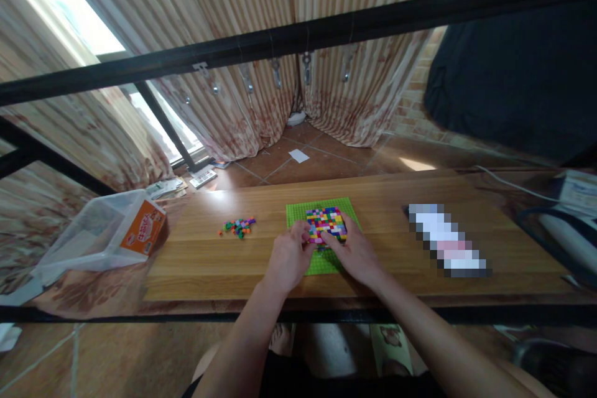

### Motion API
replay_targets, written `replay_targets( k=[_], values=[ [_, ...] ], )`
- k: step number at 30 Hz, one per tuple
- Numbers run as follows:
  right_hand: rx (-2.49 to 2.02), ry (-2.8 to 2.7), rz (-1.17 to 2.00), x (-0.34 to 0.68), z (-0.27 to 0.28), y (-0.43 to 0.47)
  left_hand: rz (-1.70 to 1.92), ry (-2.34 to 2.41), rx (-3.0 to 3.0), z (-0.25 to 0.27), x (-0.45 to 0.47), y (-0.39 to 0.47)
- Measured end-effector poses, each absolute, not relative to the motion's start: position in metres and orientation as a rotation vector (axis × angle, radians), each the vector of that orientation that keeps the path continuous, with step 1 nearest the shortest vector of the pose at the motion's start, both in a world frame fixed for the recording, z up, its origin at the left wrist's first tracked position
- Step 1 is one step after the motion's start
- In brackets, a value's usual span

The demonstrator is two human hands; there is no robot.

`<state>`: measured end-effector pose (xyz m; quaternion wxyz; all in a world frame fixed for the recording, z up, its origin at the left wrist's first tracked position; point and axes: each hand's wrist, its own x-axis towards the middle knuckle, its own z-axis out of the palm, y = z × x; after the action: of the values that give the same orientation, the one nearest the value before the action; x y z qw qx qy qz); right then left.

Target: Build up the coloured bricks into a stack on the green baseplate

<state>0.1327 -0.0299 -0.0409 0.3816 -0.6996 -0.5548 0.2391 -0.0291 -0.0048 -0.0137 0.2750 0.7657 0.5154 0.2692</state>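
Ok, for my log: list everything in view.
Long wooden board: one, brown, centre
Studded plastic baseplate: one, green, on board
Rectangular brick slab: one, multicoloured, on baseplate
Small plastic bricks: many, mixed, board's left
Pixelated oblong: one, mostly white, board's right
Translucent plastic box: one, clear, left
Pleated fabric curtains: several, beige, behind
Long straight bars: several, black, around board
Small pendants: several, silvery, hanging
Left hand: one, touching slab's left
Right hand: one, touching slab's right

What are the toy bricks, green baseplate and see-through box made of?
The toy bricks look like smooth, hard plastic: bright, even colors. The green baseplate is probably plastic, bumpy with regular studs. The box seems cloudy plastic, with light showing through.
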Motion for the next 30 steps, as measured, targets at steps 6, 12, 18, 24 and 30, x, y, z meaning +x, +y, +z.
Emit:
replay_targets(
  k=[6,12,18,24,30],
  values=[
    [-1.797,-1.423,0.636,0.130,-0.038,-0.030,0.709,1.376,2.107,-0.013,-0.028,-0.006],
    [-1.865,-1.395,0.555,0.120,-0.038,-0.028,0.707,1.381,2.171,-0.014,-0.029,-0.005],
    [-1.885,-1.396,0.537,0.118,-0.039,-0.027,0.728,1.373,2.166,-0.013,-0.030,-0.006],
    [-1.880,-1.397,0.522,0.118,-0.039,-0.028,0.742,1.339,2.145,-0.011,-0.031,-0.007],
    [-1.873,-1.400,0.543,0.118,-0.038,-0.028,0.731,1.349,2.146,-0.009,-0.030,-0.008]
  ],
)
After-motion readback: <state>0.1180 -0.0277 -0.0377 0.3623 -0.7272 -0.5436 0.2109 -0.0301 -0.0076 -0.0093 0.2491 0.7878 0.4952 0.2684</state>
